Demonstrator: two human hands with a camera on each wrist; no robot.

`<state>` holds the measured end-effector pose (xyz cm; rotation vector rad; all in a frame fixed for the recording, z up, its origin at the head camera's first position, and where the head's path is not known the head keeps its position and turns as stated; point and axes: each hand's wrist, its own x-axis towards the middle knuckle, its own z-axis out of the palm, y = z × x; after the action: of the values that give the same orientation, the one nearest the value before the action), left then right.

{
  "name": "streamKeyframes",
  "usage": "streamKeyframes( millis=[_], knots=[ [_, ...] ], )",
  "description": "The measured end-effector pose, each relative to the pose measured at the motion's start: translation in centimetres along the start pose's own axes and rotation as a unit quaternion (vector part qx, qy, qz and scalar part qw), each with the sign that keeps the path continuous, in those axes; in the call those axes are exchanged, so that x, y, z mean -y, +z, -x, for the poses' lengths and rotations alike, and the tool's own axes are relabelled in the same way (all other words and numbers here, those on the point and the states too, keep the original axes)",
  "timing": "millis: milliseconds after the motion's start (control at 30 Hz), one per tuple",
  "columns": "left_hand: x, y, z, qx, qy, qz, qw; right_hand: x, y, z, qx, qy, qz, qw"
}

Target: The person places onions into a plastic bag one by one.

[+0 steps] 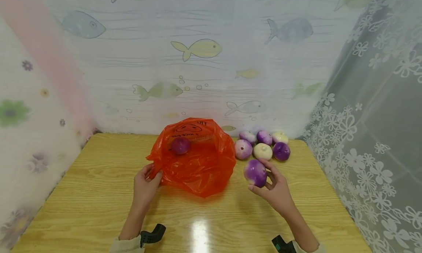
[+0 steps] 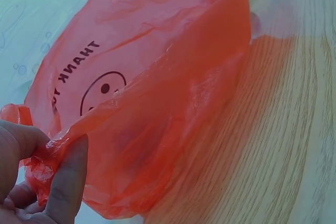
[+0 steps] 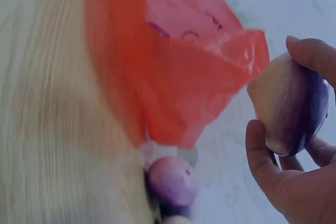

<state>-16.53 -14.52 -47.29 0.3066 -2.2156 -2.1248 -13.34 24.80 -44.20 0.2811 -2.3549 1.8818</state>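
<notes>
My left hand pinches the left edge of an open red plastic bag, with thumb and fingers gathered on the crumpled film. The bag's mouth faces me, and dark printing shows on its back wall. Inside, toward the left, lies a purple turnip. My right hand holds a purple-and-white turnip up to the right of the bag, thumb below and fingers around its far side. In the right wrist view this held turnip has a pale pointed end and a dark purple side.
Several more round vegetables stand in two rows behind my right hand, among them a pale one, a light purple one and a deep purple one. The wooden table ends at a fish-patterned curtain; lacy fabric hangs at right.
</notes>
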Motion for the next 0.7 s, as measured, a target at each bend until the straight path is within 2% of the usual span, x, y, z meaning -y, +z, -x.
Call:
streamKeyframes(
  millis=[167,400,700],
  knots=[
    [0.0,0.0,0.0,-0.001,-0.001,-0.003,1.0,1.0,2.4,-0.2,0.055,-0.024,-0.049,0.997],
    [-0.1,0.1,0.0,0.001,0.0,-0.003,1.0,2.1,5.9,-0.6,0.125,-0.054,-0.098,0.9858],
    [-0.1,0.2,0.0,0.007,-0.001,0.0,1.0,3.8,9.6,-1.9,0.159,-0.067,-0.086,0.9813]
  ],
)
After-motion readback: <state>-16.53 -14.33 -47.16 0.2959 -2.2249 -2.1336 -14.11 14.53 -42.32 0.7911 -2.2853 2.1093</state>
